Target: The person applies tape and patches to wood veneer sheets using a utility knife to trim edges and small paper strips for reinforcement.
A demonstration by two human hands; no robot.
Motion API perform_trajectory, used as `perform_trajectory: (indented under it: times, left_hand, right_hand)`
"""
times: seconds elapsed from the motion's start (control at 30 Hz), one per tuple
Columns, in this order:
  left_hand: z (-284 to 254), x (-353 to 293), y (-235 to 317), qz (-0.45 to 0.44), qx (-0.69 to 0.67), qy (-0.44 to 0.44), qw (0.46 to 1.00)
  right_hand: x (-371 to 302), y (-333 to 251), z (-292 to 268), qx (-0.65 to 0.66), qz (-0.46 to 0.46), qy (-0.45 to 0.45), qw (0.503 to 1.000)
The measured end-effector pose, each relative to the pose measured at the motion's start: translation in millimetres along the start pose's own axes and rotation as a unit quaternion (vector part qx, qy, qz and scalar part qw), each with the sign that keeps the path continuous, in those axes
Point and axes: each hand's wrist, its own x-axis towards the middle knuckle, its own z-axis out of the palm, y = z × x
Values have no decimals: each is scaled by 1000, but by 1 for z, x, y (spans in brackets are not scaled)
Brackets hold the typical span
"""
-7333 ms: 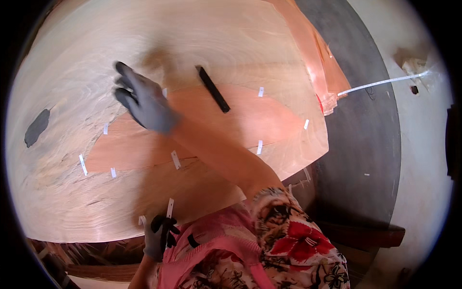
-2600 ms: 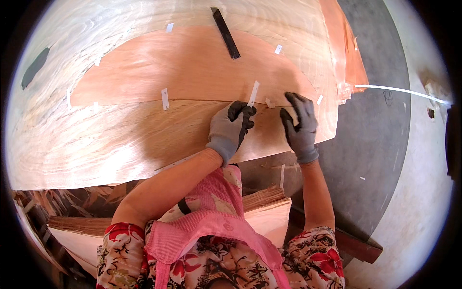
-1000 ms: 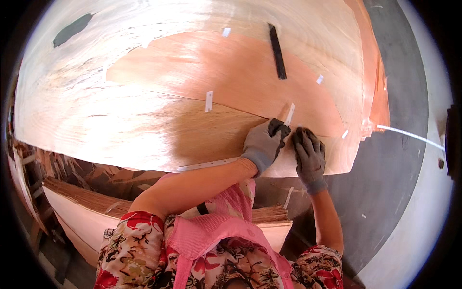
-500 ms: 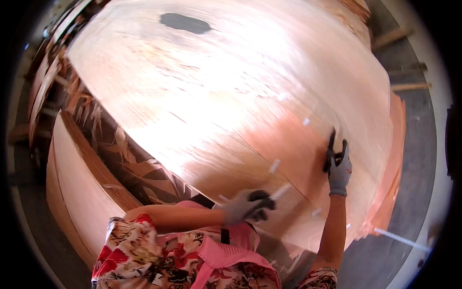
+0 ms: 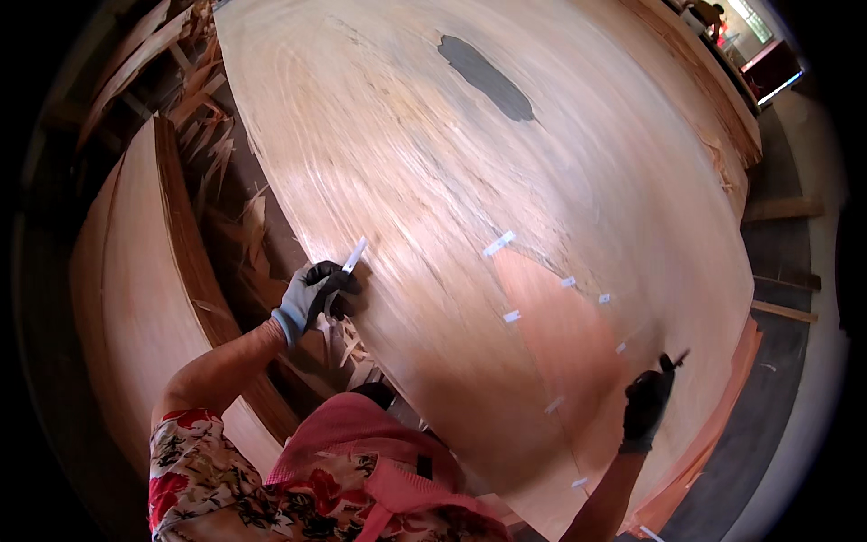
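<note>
My left hand (image 5: 318,296), in a grey glove with black fingers, is at the near left edge of a large pale wood veneer sheet (image 5: 397,217). Its fingers are closed on a narrow white strip (image 5: 356,255) that points up and away. My right hand (image 5: 646,406), also gloved, is over the right part of the sheet with fingertips stretched forward and apart; I make out nothing held in it. Between the hands lies a pinkish veneer patch (image 5: 560,325). Small white tape pieces, such as one piece (image 5: 498,243) at its far corner, sit along its edges.
A dark elongated hole (image 5: 488,79) shows in the far part of the sheet. Left of it stands a curved stack of veneer (image 5: 144,262), with torn scraps (image 5: 256,235) in the gap. Wooden bars (image 5: 784,209) jut out at the right. A person (image 5: 704,14) is at the far right.
My left hand has moved left and away from my body, carrying the white strip to the sheet's edge. My right hand has come nearer to me. The view has turned, so the sheet appears shifted.
</note>
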Motion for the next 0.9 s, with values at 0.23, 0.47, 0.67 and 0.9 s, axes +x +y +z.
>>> perform_trajectory:
  times: [0.23,0.47,0.67,0.9]
  left_hand:
    - [-7,66,58,29,18,4,999]
    - [18,161,144,50,92,-68,992]
    - [31,233,167,5,65,-90,994]
    - [34,251,173,-21,83,-128,988]
  right_hand:
    - [51,6,170,-267,-173,-131,939]
    - [136,17,241,-628,-302,-54,715]
    - [125,5,348,-562,-354,-117,738]
    - [143,25,471,-454,-474,-193,729]
